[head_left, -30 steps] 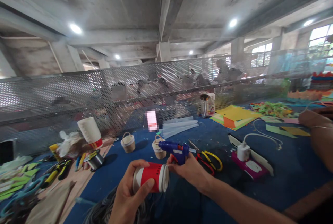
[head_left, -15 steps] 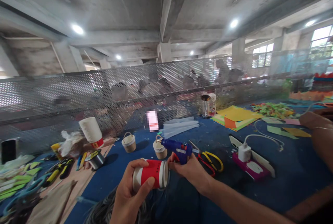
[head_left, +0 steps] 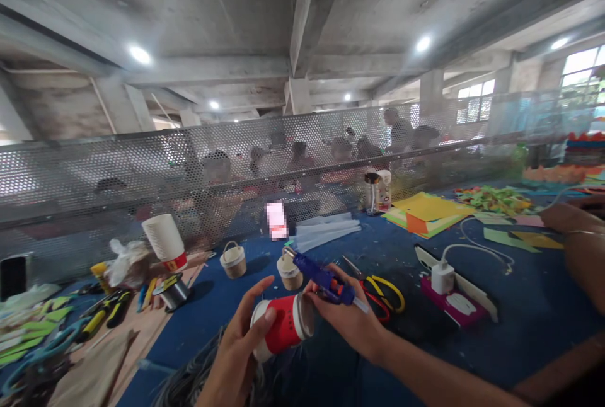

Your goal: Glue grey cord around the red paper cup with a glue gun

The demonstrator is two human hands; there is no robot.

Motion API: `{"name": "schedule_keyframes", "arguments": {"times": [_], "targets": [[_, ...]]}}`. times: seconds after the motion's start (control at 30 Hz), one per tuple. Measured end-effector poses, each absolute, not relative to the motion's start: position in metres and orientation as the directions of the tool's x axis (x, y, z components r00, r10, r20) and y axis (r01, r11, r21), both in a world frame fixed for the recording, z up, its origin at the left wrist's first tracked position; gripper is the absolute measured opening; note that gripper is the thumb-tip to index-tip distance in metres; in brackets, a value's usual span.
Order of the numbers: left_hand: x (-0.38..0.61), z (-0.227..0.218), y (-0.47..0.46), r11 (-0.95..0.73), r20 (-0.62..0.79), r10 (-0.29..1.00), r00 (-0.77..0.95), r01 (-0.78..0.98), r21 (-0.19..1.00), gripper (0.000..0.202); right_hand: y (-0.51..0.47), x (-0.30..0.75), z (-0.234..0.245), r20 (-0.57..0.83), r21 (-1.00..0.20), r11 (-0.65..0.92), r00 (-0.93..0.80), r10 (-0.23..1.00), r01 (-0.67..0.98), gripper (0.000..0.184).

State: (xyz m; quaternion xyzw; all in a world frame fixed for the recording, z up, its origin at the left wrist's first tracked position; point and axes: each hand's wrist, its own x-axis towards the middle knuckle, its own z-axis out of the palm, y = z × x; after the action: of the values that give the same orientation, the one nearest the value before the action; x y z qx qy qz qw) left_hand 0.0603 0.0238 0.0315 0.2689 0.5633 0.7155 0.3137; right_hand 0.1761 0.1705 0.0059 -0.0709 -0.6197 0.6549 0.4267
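My left hand (head_left: 236, 356) grips a red and white paper cup (head_left: 282, 326) lying on its side, with the open end facing right. My right hand (head_left: 347, 319) holds a blue glue gun (head_left: 322, 280), tilted with its nozzle pointing up and left, just above the cup's rim. Both hands hover over the blue table top (head_left: 520, 344). A tangle of grey cord (head_left: 189, 382) lies under my left wrist.
Two small basket cups (head_left: 233, 258) stand behind, with yellow-handled scissors (head_left: 385, 288), a charger on a power strip (head_left: 449, 281), a stack of paper cups (head_left: 164, 240), coloured paper (head_left: 425, 208) and tools at the left (head_left: 101, 312). A perforated metal screen (head_left: 142, 174) separates other people. Another person's arm (head_left: 581, 243) rests at right.
The glue gun has tilted, nozzle swinging up and left. My left hand has turned the cup so its open end angles upward, fingers shifted round it.
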Motion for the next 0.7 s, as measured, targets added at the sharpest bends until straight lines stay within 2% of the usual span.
{"name": "schedule_keyframes", "arguments": {"times": [0.1,0.3,0.4,0.47,0.57,0.7], "targets": [[0.056,0.027,0.026,-0.153,0.014,0.769,-0.64,-0.162,0.975,0.08,0.168,0.183,0.003,0.447,-0.881,0.155,-0.679,0.583,-0.447,0.019],[0.055,0.022,0.027,-0.181,0.104,0.75,-0.654,-0.052,0.982,0.077,0.169,0.183,0.001,0.434,-0.885,0.11,-0.714,0.55,-0.453,0.021],[0.055,0.022,0.027,-0.201,0.163,0.72,-0.675,0.023,0.979,0.075,0.17,0.18,0.004,0.411,-0.887,0.07,-0.712,0.569,-0.457,0.019],[0.054,0.023,0.026,-0.205,0.192,0.708,-0.679,0.063,0.977,0.073,0.171,0.179,0.007,0.413,-0.889,0.101,-0.685,0.6,-0.447,0.017],[0.054,0.023,0.023,-0.19,0.196,0.719,-0.667,0.083,0.978,0.073,0.172,0.179,0.014,0.41,-0.9,0.17,-0.648,0.642,-0.402,0.013],[0.053,0.024,0.021,-0.153,0.194,0.732,-0.653,0.12,0.981,0.072,0.172,0.182,0.024,0.351,-0.931,0.171,-0.664,0.66,-0.322,0.007]]}}
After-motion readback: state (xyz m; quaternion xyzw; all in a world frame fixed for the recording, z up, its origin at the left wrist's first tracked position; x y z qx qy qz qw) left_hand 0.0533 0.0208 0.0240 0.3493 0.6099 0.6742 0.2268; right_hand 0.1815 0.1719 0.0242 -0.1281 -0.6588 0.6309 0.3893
